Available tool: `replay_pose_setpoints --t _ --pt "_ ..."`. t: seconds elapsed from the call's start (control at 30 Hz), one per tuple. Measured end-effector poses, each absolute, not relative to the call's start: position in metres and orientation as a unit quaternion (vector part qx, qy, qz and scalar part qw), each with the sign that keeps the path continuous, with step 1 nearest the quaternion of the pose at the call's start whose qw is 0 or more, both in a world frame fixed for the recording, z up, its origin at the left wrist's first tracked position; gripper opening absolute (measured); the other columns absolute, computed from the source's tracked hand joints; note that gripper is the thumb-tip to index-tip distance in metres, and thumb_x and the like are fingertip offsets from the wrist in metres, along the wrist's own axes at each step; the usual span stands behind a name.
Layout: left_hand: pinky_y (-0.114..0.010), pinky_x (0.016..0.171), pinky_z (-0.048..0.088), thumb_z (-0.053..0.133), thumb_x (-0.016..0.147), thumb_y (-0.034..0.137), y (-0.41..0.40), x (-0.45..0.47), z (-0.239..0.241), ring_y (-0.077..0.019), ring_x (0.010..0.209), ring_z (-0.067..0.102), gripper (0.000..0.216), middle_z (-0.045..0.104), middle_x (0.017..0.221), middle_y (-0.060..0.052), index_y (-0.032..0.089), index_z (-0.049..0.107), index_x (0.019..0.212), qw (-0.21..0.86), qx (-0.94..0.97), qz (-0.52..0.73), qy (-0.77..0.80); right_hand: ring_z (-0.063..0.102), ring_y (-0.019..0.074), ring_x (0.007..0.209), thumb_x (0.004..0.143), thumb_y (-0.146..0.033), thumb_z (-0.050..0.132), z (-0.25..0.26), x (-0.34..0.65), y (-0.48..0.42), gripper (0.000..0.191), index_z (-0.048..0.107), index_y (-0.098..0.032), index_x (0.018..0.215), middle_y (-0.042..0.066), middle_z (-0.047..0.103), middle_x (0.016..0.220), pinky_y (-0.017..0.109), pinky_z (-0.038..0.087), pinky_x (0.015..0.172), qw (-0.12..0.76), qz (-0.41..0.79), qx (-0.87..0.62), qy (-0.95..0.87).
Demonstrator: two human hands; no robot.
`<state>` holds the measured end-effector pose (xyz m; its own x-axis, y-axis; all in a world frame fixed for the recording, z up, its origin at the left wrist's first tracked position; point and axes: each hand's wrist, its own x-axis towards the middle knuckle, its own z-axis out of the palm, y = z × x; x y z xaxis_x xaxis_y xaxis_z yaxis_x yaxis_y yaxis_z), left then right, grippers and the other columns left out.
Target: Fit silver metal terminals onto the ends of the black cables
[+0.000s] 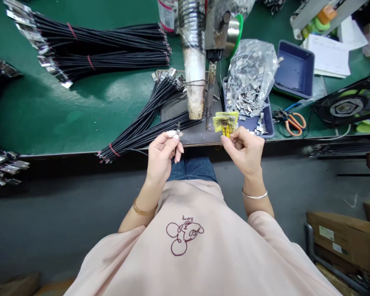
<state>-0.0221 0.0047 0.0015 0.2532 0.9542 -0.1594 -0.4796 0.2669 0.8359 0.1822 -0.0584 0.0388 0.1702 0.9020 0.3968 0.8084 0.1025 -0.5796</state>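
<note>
My left hand (pixel 164 154) is closed at the table's front edge, thumb and fingertips pinching a small metal connector (pixel 178 126). White covers some of its fingertips. A thin black cable seems to run leftward from that hand. My right hand (pixel 246 149) pinches the lower part of a yellow clip (pixel 225 121), whose dark-stained plates point up and away from me. Between the hands and beyond them, a soldering tool (pixel 210 94) hangs tip down beside a tape-wrapped hose (pixel 193 82). A bundle of black cables (pixel 142 119) lies left of them, tied near its lower end.
Larger tied cable bundles (pixel 111 41) lie at the back left. On the right, a bag of metal connectors (pixel 249 78) rests in a blue tray (pixel 269 123). Past it are orange-handled pliers (pixel 294 123), another blue tray (pixel 296 68), and a black fan (pixel 347 105).
</note>
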Motion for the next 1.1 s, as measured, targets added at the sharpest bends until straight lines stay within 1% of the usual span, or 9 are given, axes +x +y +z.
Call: replay_pose_setpoints --t 0.2,0.3,0.4,0.5,0.57,0.7,0.9,1.0,1.1 --pt "-0.013 0.034 0.03 0.08 0.077 0.025 0.0 -0.024 0.01 -0.0028 0.038 0.044 0.013 0.063 0.059 0.003 0.017 0.071 0.08 0.722 0.36 0.491 0.327 0.042 0.0078 0.049 0.093 -0.032 0.056 0.031 0.187 -0.056 0.029 0.049 -0.021 0.068 -0.006 0.049 0.056 0.025 0.027 0.054 0.203 0.082 -0.653 -0.725" --pt "-0.012 0.038 0.033 0.077 0.081 0.022 -0.004 -0.021 0.013 -0.0029 0.042 0.045 0.006 0.06 0.055 0.005 0.018 0.073 0.083 0.698 0.437 0.477 0.307 0.044 0.0087 0.051 0.092 -0.033 0.059 0.026 0.194 -0.051 0.028 0.051 -0.021 0.067 -0.006 0.048 0.055 0.026 0.026 0.056 0.18 0.058 -0.698 -0.691" --pt "-0.015 0.051 0.046 0.075 0.082 0.019 -0.006 -0.012 0.012 -0.0052 0.053 0.056 0.003 0.068 0.067 0.001 0.017 0.075 0.085 0.641 0.541 0.452 0.304 0.043 0.01 0.052 0.09 -0.042 0.064 0.024 0.199 -0.042 0.035 0.052 -0.021 0.065 -0.006 0.045 0.053 0.027 0.026 0.057 0.224 -0.001 -0.754 -0.618" --pt "-0.019 0.055 0.046 0.072 0.084 0.019 -0.006 -0.004 0.009 -0.0091 0.06 0.06 0.006 0.073 0.076 -0.003 0.015 0.076 0.086 0.553 0.639 0.431 0.316 0.041 0.0101 0.051 0.091 -0.049 0.062 0.031 0.193 -0.041 0.037 0.056 -0.021 0.067 -0.006 0.044 0.053 0.027 0.029 0.057 0.331 -0.003 -0.756 -0.564" --pt "-0.021 0.052 0.04 0.069 0.086 0.019 -0.005 0.0 0.008 -0.0091 0.056 0.054 0.008 0.072 0.073 -0.004 0.015 0.077 0.086 0.484 0.697 0.424 0.317 0.042 0.0094 0.051 0.093 -0.051 0.058 0.036 0.185 -0.047 0.036 0.061 -0.021 0.073 -0.005 0.051 0.056 0.027 0.032 0.056 0.388 0.072 -0.722 -0.569" --pt "-0.024 0.052 0.034 0.065 0.088 0.018 -0.002 0.001 0.006 -0.008 0.051 0.041 0.01 0.061 0.062 0.001 0.016 0.076 0.089 0.399 0.757 0.422 0.301 0.044 0.0085 0.05 0.096 -0.05 0.054 0.037 0.171 -0.056 0.038 0.06 -0.021 0.072 -0.004 0.059 0.06 0.026 0.036 0.054 0.402 0.233 -0.666 -0.583" --pt "-0.022 0.059 0.043 0.065 0.09 0.02 0.003 -0.003 0.009 -0.0099 0.061 0.054 0.01 0.069 0.075 -0.003 0.015 0.074 0.088 0.478 0.728 0.413 0.266 0.048 0.0092 0.055 0.099 -0.05 0.049 0.027 0.174 -0.049 0.04 0.053 -0.022 0.071 -0.005 0.053 0.059 0.025 0.038 0.058 0.421 0.358 -0.6 -0.578" --pt "-0.021 0.056 0.044 0.064 0.091 0.023 0.003 -0.003 0.007 -0.0097 0.06 0.055 0.013 0.067 0.072 -0.002 0.014 0.073 0.089 0.559 0.67 0.393 0.29 0.045 0.0083 0.054 0.1 -0.046 0.048 0.027 0.173 -0.048 0.037 0.053 -0.022 0.072 -0.006 0.05 0.059 0.025 0.036 0.058 0.423 0.317 -0.604 -0.597" --pt "-0.021 0.058 0.045 0.061 0.092 0.024 0.0 -0.001 0.006 -0.0102 0.063 0.055 0.015 0.064 0.072 -0.002 0.014 0.071 0.089 0.57 0.653 0.389 0.313 0.041 0.0078 0.053 0.099 -0.044 0.05 0.028 0.171 -0.049 0.035 0.055 -0.021 0.073 -0.006 0.048 0.059 0.026 0.034 0.058 0.414 0.253 -0.633 -0.603"
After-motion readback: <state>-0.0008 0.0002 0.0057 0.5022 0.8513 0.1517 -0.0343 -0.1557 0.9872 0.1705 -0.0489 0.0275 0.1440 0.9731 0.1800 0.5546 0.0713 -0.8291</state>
